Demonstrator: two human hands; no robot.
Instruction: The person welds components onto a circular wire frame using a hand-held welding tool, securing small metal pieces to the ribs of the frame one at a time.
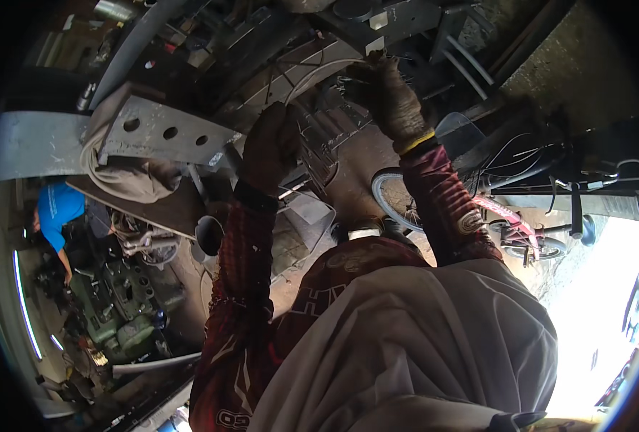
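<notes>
Pale curved strip (318,68) arcs between hands—left hand (269,147) grip pinching lower end, right hand (393,99) grip closed on upper end. Holed metal bar (186,137) beside left.

Both arms (445,194) reach forward, right fingers (383,75) farther out than left fingers (282,132).

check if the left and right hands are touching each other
Apart: the head view shows a plain gap between the left hand and the right hand, with dark metal pieces visible between them.
</notes>
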